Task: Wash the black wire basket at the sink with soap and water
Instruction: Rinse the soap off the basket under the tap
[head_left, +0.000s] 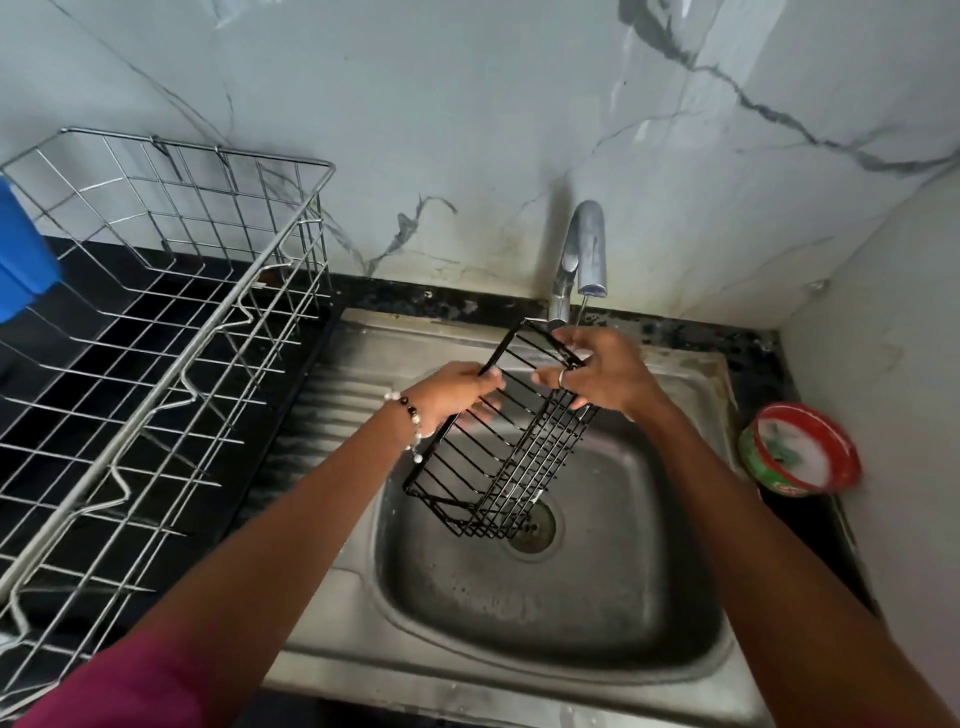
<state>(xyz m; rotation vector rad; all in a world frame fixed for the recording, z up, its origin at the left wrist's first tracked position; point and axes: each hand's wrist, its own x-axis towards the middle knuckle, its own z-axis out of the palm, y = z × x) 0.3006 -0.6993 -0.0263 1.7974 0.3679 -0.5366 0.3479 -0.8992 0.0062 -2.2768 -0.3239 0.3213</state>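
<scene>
Head camera looks down on your two hands holding the black wire basket (498, 441) over the steel sink (545, 597), tilted, its lower end above the drain (532, 527). Your left hand (452, 395) curls its fingers around the basket's left rim wire; a beaded bracelet (410, 415) sits on that wrist. Your right hand (602, 374) pinches the basket's upper right corner, just under the tap (584, 254), where a thin stream of water falls. A silver dish rack (156, 312) stands on the black counter to the left. A red-and-green soap tub (800, 449) sits right of the sink.
</scene>
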